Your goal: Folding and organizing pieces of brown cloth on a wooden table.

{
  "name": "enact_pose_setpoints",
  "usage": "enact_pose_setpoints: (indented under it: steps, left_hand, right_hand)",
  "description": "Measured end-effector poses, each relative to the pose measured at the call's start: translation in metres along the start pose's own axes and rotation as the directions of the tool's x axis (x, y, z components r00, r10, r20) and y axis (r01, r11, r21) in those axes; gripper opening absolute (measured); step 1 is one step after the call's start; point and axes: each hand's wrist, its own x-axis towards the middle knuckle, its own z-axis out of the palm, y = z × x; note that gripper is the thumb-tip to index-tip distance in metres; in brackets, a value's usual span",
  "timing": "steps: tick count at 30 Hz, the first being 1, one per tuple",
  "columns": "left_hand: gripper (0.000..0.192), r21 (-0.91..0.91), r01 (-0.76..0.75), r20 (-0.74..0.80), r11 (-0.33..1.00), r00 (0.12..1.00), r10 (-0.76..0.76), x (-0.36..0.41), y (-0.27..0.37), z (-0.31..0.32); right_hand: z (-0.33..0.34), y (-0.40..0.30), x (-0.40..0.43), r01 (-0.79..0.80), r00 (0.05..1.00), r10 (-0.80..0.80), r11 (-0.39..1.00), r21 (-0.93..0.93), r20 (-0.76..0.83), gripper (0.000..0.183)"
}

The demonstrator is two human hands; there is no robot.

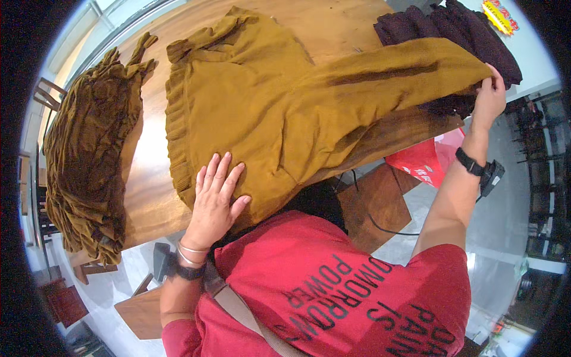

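Observation:
A mustard-brown knitted garment lies spread over the wooden table, its ribbed edge towards the left and one long sleeve or leg stretching to the right. My left hand rests flat on it near the ribbed edge, fingers apart. At the far right, my right hand pinches the end of the long sleeve or leg between thumb and fingers. Wrinkles run across the fabric between the two hands.
A pile of darker brown garments covers the table's left end. Dark purple-black folded garments lie at the back right, partly behind the stretched fabric. A red printed bag is below the table's right front edge, near wooden stools and a black cable.

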Motion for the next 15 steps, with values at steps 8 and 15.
enact_pose_setpoints:
  steps: [8, 15]
  left_hand:
    - [0.059, -0.033, -0.006, -0.001, 0.999, 1.000, 0.006, -0.002, -0.005, -0.001]
    - [0.050, -0.399, 0.026, -0.131, 0.916, 0.988, -0.085, 0.003, -0.024, -0.012]
  right_hand:
    - [0.043, -0.069, 0.024, 0.331, 0.944, -0.331, 0.942, -0.048, 0.005, 0.023]
    - [0.105, -0.267, -0.084, 0.517, 0.825, -0.560, 0.801, 0.301, 0.072, 0.028]
